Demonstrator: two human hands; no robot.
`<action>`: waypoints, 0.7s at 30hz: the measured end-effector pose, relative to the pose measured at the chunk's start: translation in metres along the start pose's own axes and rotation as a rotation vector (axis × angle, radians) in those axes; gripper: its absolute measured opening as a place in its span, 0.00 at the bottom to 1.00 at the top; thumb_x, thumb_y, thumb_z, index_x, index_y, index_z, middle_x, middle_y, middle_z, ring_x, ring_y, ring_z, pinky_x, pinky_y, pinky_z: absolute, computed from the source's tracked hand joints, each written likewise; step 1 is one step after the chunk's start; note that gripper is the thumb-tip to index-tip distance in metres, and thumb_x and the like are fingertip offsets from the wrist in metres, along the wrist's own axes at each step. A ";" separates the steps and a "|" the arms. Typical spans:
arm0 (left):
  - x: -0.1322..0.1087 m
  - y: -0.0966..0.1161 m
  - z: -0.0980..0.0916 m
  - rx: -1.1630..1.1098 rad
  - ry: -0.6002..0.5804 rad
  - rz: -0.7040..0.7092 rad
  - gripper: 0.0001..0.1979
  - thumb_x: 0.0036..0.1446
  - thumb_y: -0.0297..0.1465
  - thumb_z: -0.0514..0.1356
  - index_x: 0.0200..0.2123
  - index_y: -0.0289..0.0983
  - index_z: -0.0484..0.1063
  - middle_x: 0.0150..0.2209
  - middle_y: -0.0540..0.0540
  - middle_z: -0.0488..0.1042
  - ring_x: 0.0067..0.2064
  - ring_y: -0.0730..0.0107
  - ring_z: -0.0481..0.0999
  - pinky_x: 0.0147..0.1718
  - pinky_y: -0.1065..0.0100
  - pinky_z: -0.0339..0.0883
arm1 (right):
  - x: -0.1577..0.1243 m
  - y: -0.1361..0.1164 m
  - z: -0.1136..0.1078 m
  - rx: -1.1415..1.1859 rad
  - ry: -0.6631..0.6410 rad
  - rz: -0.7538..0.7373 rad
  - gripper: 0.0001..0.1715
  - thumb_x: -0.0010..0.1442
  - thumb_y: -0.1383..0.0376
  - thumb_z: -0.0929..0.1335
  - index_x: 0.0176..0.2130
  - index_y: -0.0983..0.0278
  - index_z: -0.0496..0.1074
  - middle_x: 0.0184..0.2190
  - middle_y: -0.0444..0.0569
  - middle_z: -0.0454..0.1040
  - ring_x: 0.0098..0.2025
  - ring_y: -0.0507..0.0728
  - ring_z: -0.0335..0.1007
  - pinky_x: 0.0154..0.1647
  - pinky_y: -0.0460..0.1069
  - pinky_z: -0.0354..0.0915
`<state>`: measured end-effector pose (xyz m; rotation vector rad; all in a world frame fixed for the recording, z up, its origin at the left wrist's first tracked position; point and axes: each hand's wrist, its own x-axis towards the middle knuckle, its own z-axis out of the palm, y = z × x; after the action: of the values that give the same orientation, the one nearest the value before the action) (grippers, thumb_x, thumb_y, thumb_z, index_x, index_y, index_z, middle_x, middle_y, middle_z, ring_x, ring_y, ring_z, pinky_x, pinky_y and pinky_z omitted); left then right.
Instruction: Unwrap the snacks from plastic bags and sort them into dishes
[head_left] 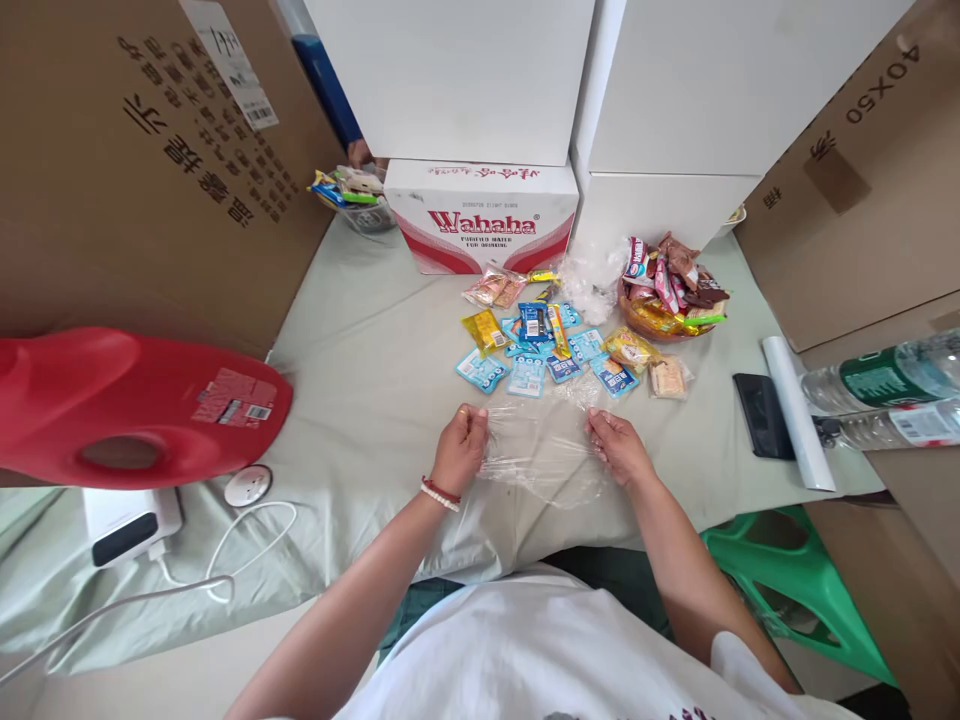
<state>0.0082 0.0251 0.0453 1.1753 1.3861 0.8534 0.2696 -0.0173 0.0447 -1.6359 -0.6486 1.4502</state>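
Note:
Between my two hands a clear plastic bag (541,455) is stretched out flat over the cloth near the front edge. My left hand (463,442) pinches its left side, with two bracelets on the wrist. The opposite side is pinched by my right hand (616,445). Just beyond the bag lies a loose pile of small snack packets, among them a light blue packet (526,376), a dark blue packet (614,376), a yellow packet (484,332) and a wrapped cracker (667,377). Behind them is a crumpled heap of clear plastic (589,282).
A snack-filled bowl (637,318) stands right of the pile, another container (369,217) back left. The Wahaha carton (480,225) is at the back. A red jug (142,400) and power bank (131,525) are left; a phone (759,415), white roll (799,415) and bottles (885,375) right.

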 end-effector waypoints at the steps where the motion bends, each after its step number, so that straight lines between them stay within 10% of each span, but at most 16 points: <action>1: 0.002 -0.002 -0.001 -0.035 0.047 -0.040 0.20 0.65 0.50 0.59 0.31 0.43 0.59 0.19 0.59 0.60 0.17 0.75 0.59 0.18 0.70 0.55 | 0.000 -0.001 0.000 0.015 -0.026 0.007 0.33 0.49 0.35 0.74 0.28 0.59 0.64 0.16 0.35 0.55 0.16 0.47 0.46 0.15 0.46 0.39; 6: 0.007 0.001 -0.007 -0.146 0.143 -0.154 0.20 0.63 0.52 0.59 0.34 0.43 0.58 0.23 0.58 0.65 0.16 0.77 0.55 0.15 0.72 0.52 | 0.000 -0.007 -0.003 0.125 -0.130 -0.002 0.33 0.41 0.44 0.81 0.33 0.60 0.67 0.19 0.34 0.59 0.18 0.47 0.53 0.17 0.44 0.44; 14: -0.018 0.015 -0.022 -0.258 -0.415 -0.400 0.28 0.39 0.43 0.79 0.37 0.36 0.71 0.32 0.49 0.78 0.22 0.82 0.62 0.22 0.73 0.56 | 0.006 -0.001 -0.010 -0.047 0.006 -0.023 0.24 0.55 0.42 0.69 0.37 0.58 0.68 0.20 0.36 0.63 0.15 0.49 0.53 0.13 0.45 0.44; 21: -0.018 0.004 -0.035 -0.222 -0.101 -0.324 0.27 0.47 0.53 0.69 0.37 0.40 0.67 0.17 0.59 0.64 0.17 0.80 0.49 0.18 0.73 0.40 | 0.007 0.010 -0.015 -0.357 0.015 -0.132 0.17 0.61 0.49 0.63 0.34 0.58 0.69 0.17 0.38 0.65 0.16 0.53 0.58 0.20 0.48 0.55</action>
<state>-0.0262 0.0126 0.0592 0.7871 1.3157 0.6867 0.2841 -0.0203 0.0324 -1.8315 -1.0340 1.2777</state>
